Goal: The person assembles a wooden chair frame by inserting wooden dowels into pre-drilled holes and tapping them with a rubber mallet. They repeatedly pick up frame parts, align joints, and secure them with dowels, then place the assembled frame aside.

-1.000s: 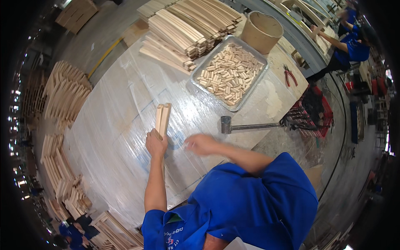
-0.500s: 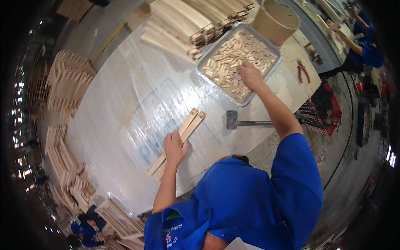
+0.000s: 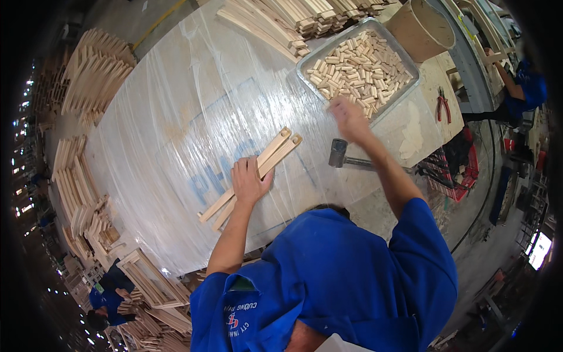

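Two narrow wooden slats (image 3: pixel 280 156) with holes at their far ends lie side by side on the plastic-covered table (image 3: pixel 164 117). My left hand (image 3: pixel 249 180) is closed around their middle, pressing them to the surface. My right hand (image 3: pixel 352 122) hangs just off the near edge of a metal tray (image 3: pixel 399 50) full of short wooden dowels (image 3: pixel 366 70). Its fingers are drawn together and slightly blurred; whatever they pinch is too small to make out. Below that hand is a black-headed mallet (image 3: pixel 338 153), its handle partly behind my forearm.
More slats (image 3: pixel 261 26) are stacked at the far edge, beside a tan bucket (image 3: pixel 422 32). Red-handled pliers (image 3: pixel 443 107) lie to the right, above a red crate (image 3: pixel 463 182). Wooden frames (image 3: pixel 97 70) are piled at left. Co-workers are at far right (image 3: pixel 531 85) and lower left (image 3: pixel 108 296).
My right hand has come out from over the dowels to the tray's near edge. My left hand stays on the slats. The whole view has shifted a little.
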A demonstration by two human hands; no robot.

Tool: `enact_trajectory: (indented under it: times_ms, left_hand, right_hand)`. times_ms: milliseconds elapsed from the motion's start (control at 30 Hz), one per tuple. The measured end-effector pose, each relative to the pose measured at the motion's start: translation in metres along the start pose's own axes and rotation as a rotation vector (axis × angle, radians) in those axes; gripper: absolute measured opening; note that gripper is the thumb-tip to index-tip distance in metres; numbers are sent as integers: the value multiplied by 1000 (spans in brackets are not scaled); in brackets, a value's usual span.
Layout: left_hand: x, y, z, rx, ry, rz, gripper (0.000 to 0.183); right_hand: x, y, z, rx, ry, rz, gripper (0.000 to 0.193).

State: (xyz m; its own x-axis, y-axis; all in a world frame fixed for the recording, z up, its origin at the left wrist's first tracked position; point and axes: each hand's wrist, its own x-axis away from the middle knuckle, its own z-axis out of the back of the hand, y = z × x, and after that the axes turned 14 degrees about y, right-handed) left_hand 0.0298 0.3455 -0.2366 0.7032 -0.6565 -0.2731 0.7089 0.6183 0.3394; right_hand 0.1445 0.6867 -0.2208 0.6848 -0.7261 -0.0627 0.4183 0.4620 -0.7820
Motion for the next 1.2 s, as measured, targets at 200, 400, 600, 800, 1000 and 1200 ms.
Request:
enact_trajectory:
  times_ms: [200, 400, 600, 800, 1000, 1200]
  left_hand:
    - [-4, 1, 1, 7, -11, 22, 57]
    - [-2, 1, 2, 18, 2, 33, 53]
    - [-4, -1, 1, 19, -23, 40, 54]
    - [1, -3, -1, 22, -26, 37, 57]
    - [-1, -3, -2, 24, -31, 8, 58]
    - [-3, 3, -5, -19, -1, -25, 55]
  right_hand:
    - [68, -26, -66, -284, -135, -25, 9]
    - [48, -26, -67, -113, -190, 184, 4]
    - [40, -23, -66, -217, -328, -163, 6]
    - [34, -35, -65, 127, -290, 504, 5]
    - [29, -53, -71, 276, -403, 325, 6]
    - [46, -50, -79, 172, -227, 56, 11]
